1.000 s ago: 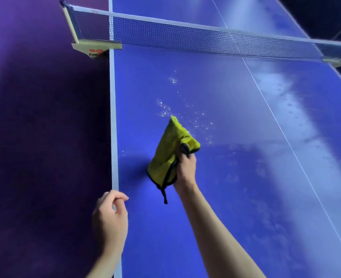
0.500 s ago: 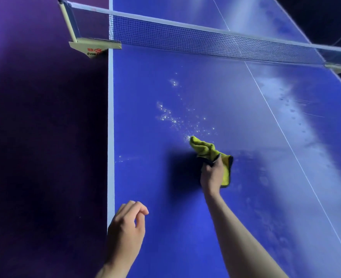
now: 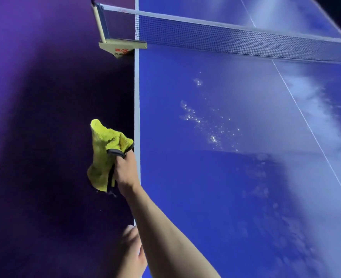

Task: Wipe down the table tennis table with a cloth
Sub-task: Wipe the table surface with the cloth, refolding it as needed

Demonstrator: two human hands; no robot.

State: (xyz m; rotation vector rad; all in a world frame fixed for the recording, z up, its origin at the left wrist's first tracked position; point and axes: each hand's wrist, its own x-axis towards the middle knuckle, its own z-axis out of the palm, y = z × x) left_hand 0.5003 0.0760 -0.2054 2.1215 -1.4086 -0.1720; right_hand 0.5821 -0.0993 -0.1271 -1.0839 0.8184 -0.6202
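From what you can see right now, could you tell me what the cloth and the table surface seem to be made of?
The cloth, gripped by the right hand, looks like soft yellow terry or microfibre: fuzzy nap, limp folds, dark stitched edging. The table looks like a hard, smooth blue painted board with a slight sheen; its core material cannot be told.

Deep blue table tennis table [image 3: 215, 187] edged with a white sideline stripe [image 3: 137, 109] and crossed by a thin white centre line [image 3: 314, 135]. White specks [image 3: 205, 123] scattered over the blue, pale hazy streaks at right. Bright yellow-green cloth [image 3: 103, 149] with black trim. Dark mesh net [image 3: 235, 41] topped with a white band. Tan net clamp [image 3: 119, 47] with red and black lettering. Purple floor [image 3: 35, 97] shading to near black.
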